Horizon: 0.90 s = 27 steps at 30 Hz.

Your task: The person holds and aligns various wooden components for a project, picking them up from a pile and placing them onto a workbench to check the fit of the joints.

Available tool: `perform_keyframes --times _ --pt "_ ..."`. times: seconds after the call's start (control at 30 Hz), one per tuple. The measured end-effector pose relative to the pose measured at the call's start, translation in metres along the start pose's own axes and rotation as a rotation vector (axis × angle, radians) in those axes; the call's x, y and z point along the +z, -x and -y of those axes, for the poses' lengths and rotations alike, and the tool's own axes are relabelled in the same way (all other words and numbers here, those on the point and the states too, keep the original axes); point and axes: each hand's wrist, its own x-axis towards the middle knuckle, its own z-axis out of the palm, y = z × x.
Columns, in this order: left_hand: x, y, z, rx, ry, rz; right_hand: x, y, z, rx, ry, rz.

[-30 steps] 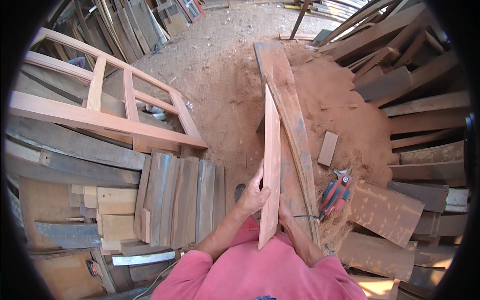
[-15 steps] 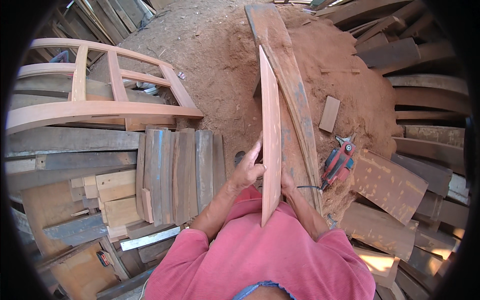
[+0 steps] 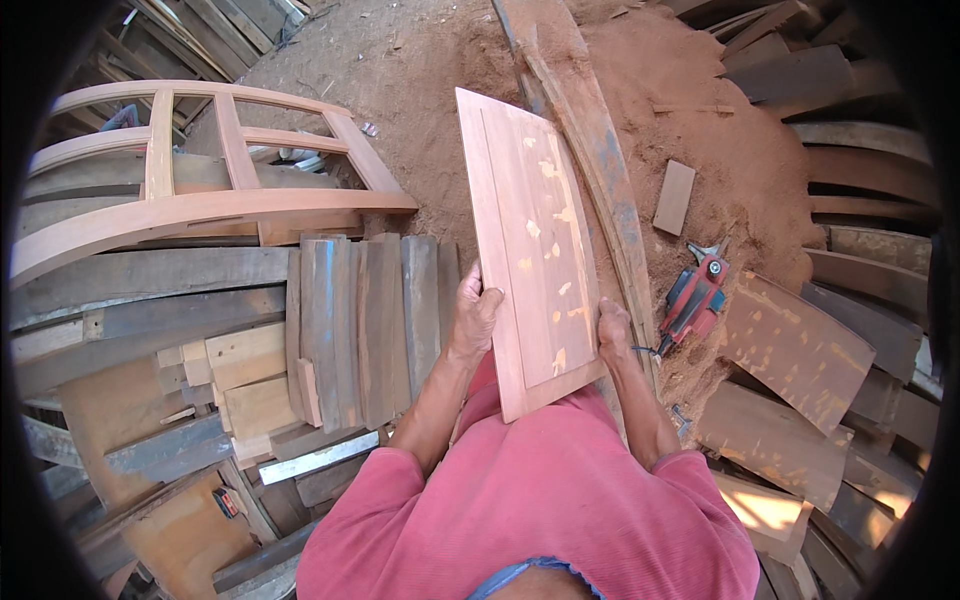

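I hold a pinkish wooden panel point(image 3: 530, 230) with a raised middle and pale yellowish patches, tilted toward me. My left hand point(image 3: 475, 315) is closed on its left edge, thumb on the face and fingers partly hidden. At the right edge, my right hand point(image 3: 612, 325) grips it low down. Beyond the panel runs a long dusty plank point(image 3: 603, 190) with a thinner strip along it. A red and black power planer point(image 3: 700, 300) with a cord lies right of my right hand, near a small wooden block point(image 3: 675, 196).
A pale wooden door frame point(image 3: 240, 200) lies at the upper left on stacked boards point(image 3: 345, 330). Old planks and panels point(image 3: 795, 350) fill the right side and both lower corners. Reddish sawdust point(image 3: 720, 150) covers the ground beyond the plank.
The panel was edge-on a second ago. It has turned to show its patched face, its far end swinging left, and both hands have moved apart and upward in view with it.
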Motion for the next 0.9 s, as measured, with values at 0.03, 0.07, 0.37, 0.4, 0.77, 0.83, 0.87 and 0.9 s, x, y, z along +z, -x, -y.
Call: perform_keyframes --times 0.03,0.07,0.37,0.4,0.77,0.83,0.87,0.9 --pt "-0.002 0.001 0.002 -0.011 0.028 -0.016 -0.001 0.002 0.003 -0.013 -0.009 -0.008" --pt "-0.002 0.001 0.002 -0.011 0.038 -0.026 -0.002 -0.003 0.002 -0.044 0.049 0.015" --pt "-0.007 -0.004 0.008 -0.038 0.135 -0.066 -0.002 -0.011 -0.007 -0.058 -0.016 -0.072" --pt "-0.005 -0.009 0.008 -0.03 0.144 -0.066 0.0 -0.013 -0.004 -0.106 0.073 -0.092" --pt "0.026 -0.029 0.02 0.068 0.038 -0.093 -0.007 0.005 0.094 -0.467 0.799 -0.143" --pt "0.024 -0.031 0.027 0.06 0.09 -0.092 -0.022 -0.008 0.105 -0.473 0.797 -0.2" --pt "0.028 -0.031 0.023 0.046 0.097 -0.078 -0.034 -0.019 0.109 -0.436 0.784 -0.218" --pt "0.027 -0.031 0.023 0.029 0.105 -0.078 -0.045 -0.035 0.113 -0.402 0.769 -0.234"
